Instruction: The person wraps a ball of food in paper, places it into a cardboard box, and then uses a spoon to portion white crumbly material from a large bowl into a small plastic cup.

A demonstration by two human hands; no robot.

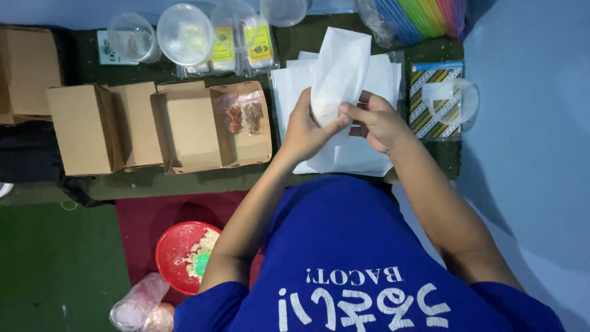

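My left hand (305,129) and my right hand (377,120) both grip a white paper bag (337,71), held upright above a stack of flat white paper bags (365,154) on the dark green mat. The left thumb presses the bag's lower front; the right fingers pinch its right edge. To the left stands an open brown cardboard box (195,132) with two small clear sachets (244,114) of reddish-brown content lying on its open lid.
More brown boxes (86,129) stand at the left. Clear plastic cups and lids (184,32) and yellow-labelled packets (258,43) line the back. A striped pack (424,98) lies right. A red bowl (172,246) of crumbly food sits near me, with tied plastic bags (140,304).
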